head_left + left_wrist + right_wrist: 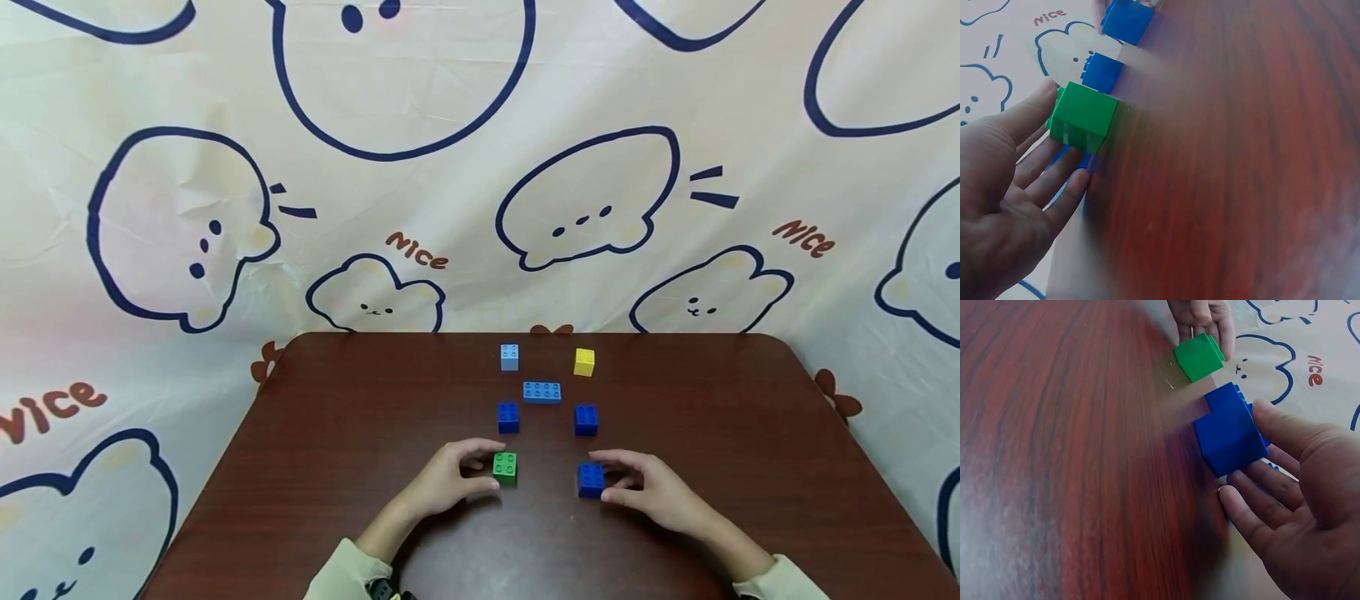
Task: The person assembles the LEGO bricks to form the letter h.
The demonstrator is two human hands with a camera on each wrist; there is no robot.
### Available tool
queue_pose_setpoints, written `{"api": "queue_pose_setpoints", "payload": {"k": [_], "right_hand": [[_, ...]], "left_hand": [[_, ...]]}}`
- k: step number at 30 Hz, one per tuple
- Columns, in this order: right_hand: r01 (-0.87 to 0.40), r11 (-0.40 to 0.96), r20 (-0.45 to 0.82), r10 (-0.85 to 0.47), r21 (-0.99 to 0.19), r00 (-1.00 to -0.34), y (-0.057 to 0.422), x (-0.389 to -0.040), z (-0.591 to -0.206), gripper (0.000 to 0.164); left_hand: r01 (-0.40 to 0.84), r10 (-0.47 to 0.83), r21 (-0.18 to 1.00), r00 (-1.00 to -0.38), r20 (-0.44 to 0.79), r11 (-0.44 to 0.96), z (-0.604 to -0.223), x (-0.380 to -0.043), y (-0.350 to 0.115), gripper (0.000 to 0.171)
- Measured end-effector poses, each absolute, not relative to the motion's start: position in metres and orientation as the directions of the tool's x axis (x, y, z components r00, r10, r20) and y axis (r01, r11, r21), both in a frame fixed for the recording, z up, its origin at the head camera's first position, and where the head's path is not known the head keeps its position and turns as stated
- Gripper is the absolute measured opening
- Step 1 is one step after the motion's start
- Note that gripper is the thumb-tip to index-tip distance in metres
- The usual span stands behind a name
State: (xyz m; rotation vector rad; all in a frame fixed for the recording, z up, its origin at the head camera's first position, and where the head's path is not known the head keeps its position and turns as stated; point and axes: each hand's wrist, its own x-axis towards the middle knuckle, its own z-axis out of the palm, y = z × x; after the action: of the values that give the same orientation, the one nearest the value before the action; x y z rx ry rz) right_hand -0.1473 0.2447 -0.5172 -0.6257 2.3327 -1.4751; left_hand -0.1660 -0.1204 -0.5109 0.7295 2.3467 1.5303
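Note:
My left hand (450, 477) is beside a green toy brick (505, 468), its fingers spread loosely. The index fingertip reaches the brick's far edge and the thumb tip its near left corner. In the left wrist view the thumb (1038, 106) is right at the studded side of the green brick (1084, 117). Opposite, my right hand (656, 487) surrounds the right side of a blue brick (590, 481) in the same loose way. The right wrist view shows its thumb (1282, 428) close against the blue brick (1232, 434), the other fingers extended below.
Beyond the hands stand two dark blue bricks, one left (507, 418) and one right (587, 421). Farther back are a long blue brick (542, 392), a light blue brick (509, 357) and a yellow brick (584, 362). A patterned cloth (465, 200) hangs behind the brown table (337, 400).

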Motion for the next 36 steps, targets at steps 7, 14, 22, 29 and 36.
{"api": "queue_pose_setpoints", "payload": {"k": [7,14,22,29,36], "right_hand": [[-0.193,0.431,-0.053,-0.497,-0.881,-0.866,0.238,-0.148,-0.519,0.045],[-0.197,0.461,-0.047,-0.466,-0.865,-0.883,0.236,-0.148,-0.519,0.041],[-0.211,0.455,-0.022,-0.455,-0.865,-0.890,0.233,-0.147,-0.516,0.039],[-0.215,0.427,-0.003,-0.456,-0.878,-0.890,0.229,-0.148,-0.510,0.039],[-0.254,0.388,0.051,-0.464,-0.886,-0.884,0.218,-0.150,-0.501,0.039]], "left_hand": [[0.246,0.498,0.917,-0.865,0.062,0.313,-0.515,-0.165,-0.118,0.040],[0.260,0.497,0.904,-0.865,0.062,0.339,-0.517,-0.169,-0.117,0.035],[0.286,0.520,0.893,-0.851,0.070,0.348,-0.517,-0.173,-0.111,0.031],[0.290,0.509,0.891,-0.857,0.079,0.350,-0.517,-0.172,-0.108,0.030],[0.284,0.508,0.891,-0.859,0.072,0.355,-0.518,-0.173,-0.109,0.030]]}}
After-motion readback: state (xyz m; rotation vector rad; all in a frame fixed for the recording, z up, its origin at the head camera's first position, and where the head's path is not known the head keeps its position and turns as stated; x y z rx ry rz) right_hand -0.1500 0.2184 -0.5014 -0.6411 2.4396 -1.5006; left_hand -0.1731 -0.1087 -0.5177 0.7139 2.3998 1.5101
